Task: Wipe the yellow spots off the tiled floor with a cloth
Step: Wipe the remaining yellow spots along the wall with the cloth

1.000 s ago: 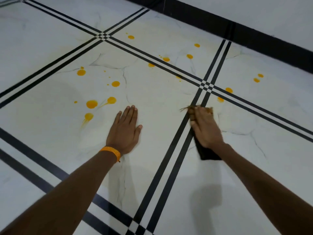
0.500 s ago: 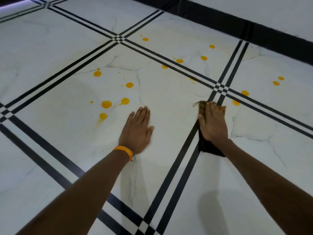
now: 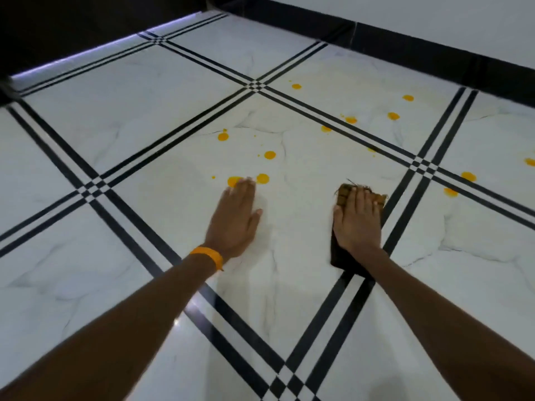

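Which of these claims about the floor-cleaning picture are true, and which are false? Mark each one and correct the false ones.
1. The right hand lies flat on a dark cloth on the floor. True.
2. The left hand holds a second cloth. False: it holds nothing and rests flat on the tiled floor.
3. The left wrist wears an orange band. True.
4. Every yellow spot has been wiped off. False: many yellow spots dot the tiles beyond both hands, and the cloth covers none that can be seen.
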A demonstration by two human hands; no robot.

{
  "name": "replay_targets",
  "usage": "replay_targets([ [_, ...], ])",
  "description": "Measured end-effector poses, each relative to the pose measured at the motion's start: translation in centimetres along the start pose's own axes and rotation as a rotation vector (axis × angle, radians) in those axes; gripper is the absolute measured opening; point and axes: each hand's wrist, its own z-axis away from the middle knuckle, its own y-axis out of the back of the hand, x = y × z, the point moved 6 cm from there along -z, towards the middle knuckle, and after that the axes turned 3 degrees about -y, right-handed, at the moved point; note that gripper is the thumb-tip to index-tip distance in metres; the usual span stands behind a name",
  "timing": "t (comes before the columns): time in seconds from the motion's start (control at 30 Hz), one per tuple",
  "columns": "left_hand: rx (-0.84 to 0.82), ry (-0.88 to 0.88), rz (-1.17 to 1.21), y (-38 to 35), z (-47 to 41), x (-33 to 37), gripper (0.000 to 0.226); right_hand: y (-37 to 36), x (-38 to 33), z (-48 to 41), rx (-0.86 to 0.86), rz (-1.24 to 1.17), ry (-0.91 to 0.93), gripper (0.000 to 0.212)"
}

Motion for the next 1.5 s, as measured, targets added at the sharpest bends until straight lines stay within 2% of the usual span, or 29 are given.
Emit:
replay_targets([
  [0.07,0.049,0.19,-0.012,1.7,2.3,-6.1,0.069,-0.4,-4.6,0.9,0.018,-0.033,0.07,0.078],
  [0.13,0.012,0.323,-0.001,2.2,4.8,-10.6,0.071,-1.2,-8.7,3.0,-0.003,-0.057,0.268,0.073],
  [0.2,-0.038,0.343,-0.017,2.4,6.5,-13.4,0.067,-1.8,-10.9,5.0,-0.043,-0.054,0.438,0.07],
  [0.27,-0.056,0.35,-0.024,2.7,6.8,-15.4,0.063,-1.5,-10.9,4.6,-0.068,-0.046,0.489,0.07],
  [0.4,-0.113,0.408,-0.031,1.9,5.2,-17.4,0.061,-1.3,-9.7,0.0,-0.002,-0.018,0.335,0.075],
  [0.47,-0.078,0.404,-0.064,1.0,4.9,-17.3,0.062,-1.6,-10.3,-2.4,0.019,0.0,0.248,0.077],
  [0.63,-0.023,0.4,-0.098,0.5,5.0,-17.4,0.061,-2.3,-16.3,-6.7,0.031,-0.019,0.146,0.07],
  [0.67,-0.018,0.399,-0.093,0.7,5.1,-17.4,0.062,-2.5,-18.0,-6.1,0.037,-0.019,0.183,0.071],
  [0.73,-0.013,0.399,-0.079,0.9,5.0,-17.3,0.062,-2.8,-20.3,-3.1,-0.033,-0.026,0.418,0.072],
  [0.8,0.003,0.402,-0.068,0.9,5.0,-17.1,0.059,-3.3,-19.1,0.6,-0.108,-0.019,0.673,0.066],
  [0.83,0.007,0.407,-0.067,0.9,5.0,-17.3,0.058,-3.1,-17.8,1.1,-0.127,-0.019,0.713,0.065],
  [0.87,0.011,0.41,-0.079,0.9,4.9,-17.4,0.058,-2.6,-16.5,0.3,-0.115,-0.029,0.673,0.065],
  [0.93,0.008,0.414,-0.103,1.0,4.8,-17.3,0.059,-2.1,-15.1,-3.4,-0.068,-0.018,0.431,0.069],
  [1.0,-0.003,0.415,-0.106,1.0,4.9,-17.3,0.059,-2.1,-17.7,-7.2,-0.026,-0.005,0.236,0.075],
  [1.07,-0.009,0.415,-0.117,1.0,5.0,-17.2,0.059,-2.7,-22.7,-8.6,-0.011,-0.023,0.208,0.079],
  [1.13,-0.022,0.412,-0.123,0.9,4.8,-17.3,0.058,-3.3,-28.3,-6.7,-0.029,-0.028,0.355,0.08],
  [1.2,-0.024,0.417,-0.125,0.9,4.9,-17.4,0.059,-4.1,-30.8,-2.1,-0.113,-0.006,0.641,0.073],
  [1.27,-0.024,0.421,-0.118,0.9,5.0,-17.4,0.06,-4.1,-28.1,1.2,-0.16,0.006,0.849,0.066],
  [1.3,-0.026,0.42,-0.118,0.9,5.0,-17.4,0.059,-3.6,-25.7,1.2,-0.15,0.013,0.881,0.065],
  [1.33,-0.02,0.422,-0.119,0.9,5.1,-17.4,0.059,-3.1,-23.3,0.1,-0.121,0.014,0.845,0.065],
  [1.4,-0.006,0.419,-0.118,0.8,4.9,-17.3,0.059,-2.3,-20.2,-4.1,-0.075,0.016,0.607,0.07],
  [1.47,-0.012,0.423,-0.116,0.8,4.8,-17.3,0.06,-2.4,-21.4,-7.8,-0.049,0.016,0.366,0.075],
  [1.5,-0.014,0.425,-0.114,0.8,5.0,-17.3,0.06,-2.8,-23.5,-8.6,-0.041,-0.001,0.303,0.077],
])
